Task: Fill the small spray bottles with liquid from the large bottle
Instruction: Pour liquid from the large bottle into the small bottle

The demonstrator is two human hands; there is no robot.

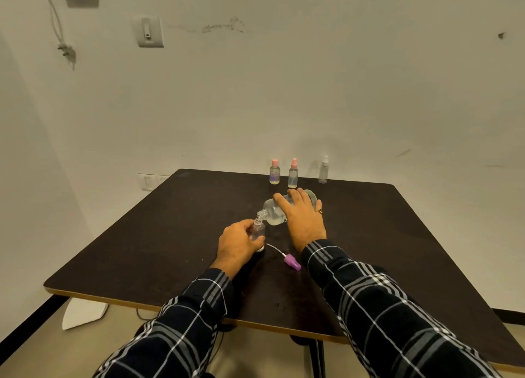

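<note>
1. Large bottle (272, 211): we find it clear, held above the middle of the tabletop (142, 250) and tipped nearly level. Its open neck points down and to the left, meeting the mouth of the small spray bottle (258, 230). Clear liquid lies along its lower side.
2. Right hand (304, 221): it grips the large bottle from above, with the fingers curled over the body. A ring (320, 211) shows on one finger.
3. Small spray bottle: it is clear, upright and uncapped, and stands on the tabletop directly under the large bottle's neck.
4. Left hand (238, 242): it is wrapped round the small spray bottle from the left, with the thumb and fingers pinching its body.
5. Spray head (292, 261): it is purple and lies on its side on the tabletop between the two forearms, with its thin white dip tube (274, 248) pointing towards the left hand.
6. At the far edge of the tabletop stand three upright bottles, well apart from the hands:
   - a pink-capped bottle (274, 171);
   - a pink-topped spray bottle (293, 173) just beside it;
   - a clear-topped spray bottle (323, 169) further right.
7. Writing:
   - The large bottle has dark print at the edge of the right hand, mostly covered, and we cannot read it.
   - The pink-capped bottle bears a purple mark too small to read.
   - We made out no brand name.
8. Both sleeves (383, 315) are dark plaid.
</note>
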